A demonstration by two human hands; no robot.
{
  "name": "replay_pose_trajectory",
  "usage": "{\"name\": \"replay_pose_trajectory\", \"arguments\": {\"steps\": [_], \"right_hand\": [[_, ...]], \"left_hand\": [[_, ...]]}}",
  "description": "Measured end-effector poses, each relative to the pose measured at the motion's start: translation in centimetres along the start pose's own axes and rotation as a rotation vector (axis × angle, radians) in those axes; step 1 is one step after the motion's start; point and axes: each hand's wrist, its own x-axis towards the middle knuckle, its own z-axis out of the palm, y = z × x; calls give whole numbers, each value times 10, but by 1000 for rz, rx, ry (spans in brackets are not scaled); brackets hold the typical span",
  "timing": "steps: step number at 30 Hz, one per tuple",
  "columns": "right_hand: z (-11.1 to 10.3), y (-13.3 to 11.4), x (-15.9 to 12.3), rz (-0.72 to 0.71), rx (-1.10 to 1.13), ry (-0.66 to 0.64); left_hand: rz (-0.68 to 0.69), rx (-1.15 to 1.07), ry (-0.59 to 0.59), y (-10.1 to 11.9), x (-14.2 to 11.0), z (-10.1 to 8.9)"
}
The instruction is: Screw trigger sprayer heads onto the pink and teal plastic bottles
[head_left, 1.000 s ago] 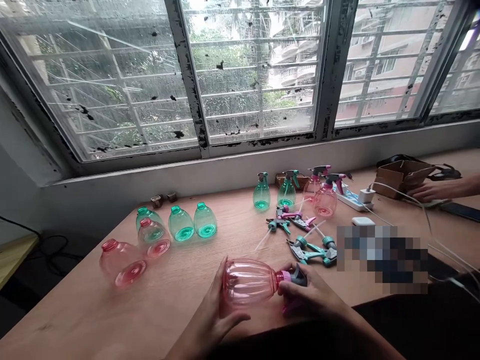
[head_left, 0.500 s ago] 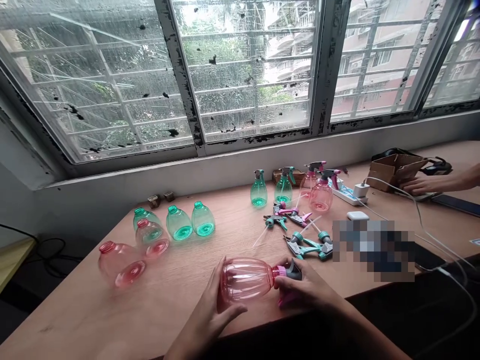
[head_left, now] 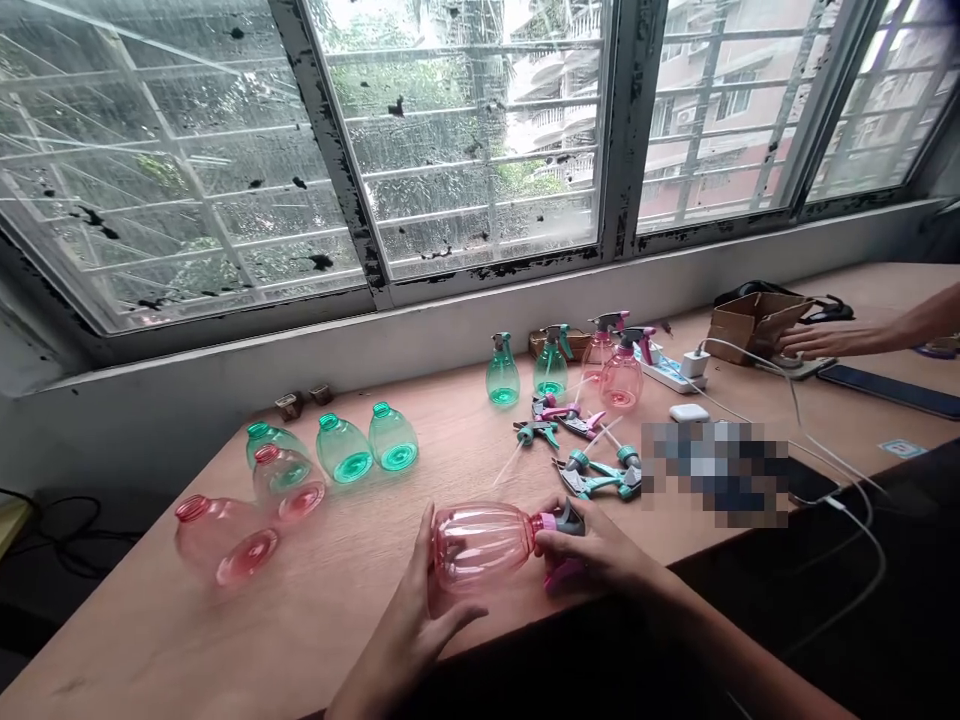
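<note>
Across the pale brown wooden counter, three open green plastic bottles stood off to the left, and front and centre came a translucent pink plastic bottle, sideways near the edge! Left hand cupped its base, grip wide, thumb spread; right hand's grip held its pink-and-grey trigger head.

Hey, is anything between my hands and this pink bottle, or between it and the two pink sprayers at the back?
Your left hand touches the held bottle and your right hand holds its spray head, nothing visible between. Toward the pink sprayers, loose teal heads and loose pink heads lie in the way.
</note>
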Motion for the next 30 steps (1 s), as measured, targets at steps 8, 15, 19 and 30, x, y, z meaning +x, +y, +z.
{"name": "replay_pose_trajectory", "arguments": {"steps": [8, 15, 19, 30], "right_hand": [[-2, -1, -7, 13, -69, 33], [-3, 6, -7, 17, -116, 5], [-1, 6, -9, 13, -139, 3], [1, 2, -11, 37, -149, -1]], "left_hand": [[13, -17, 1, 14, -1, 0], [-22, -122, -28, 20, -7, 3], [5, -107, -14, 23, -7, 1], [19, -114, -33, 14, -10, 5]]}}
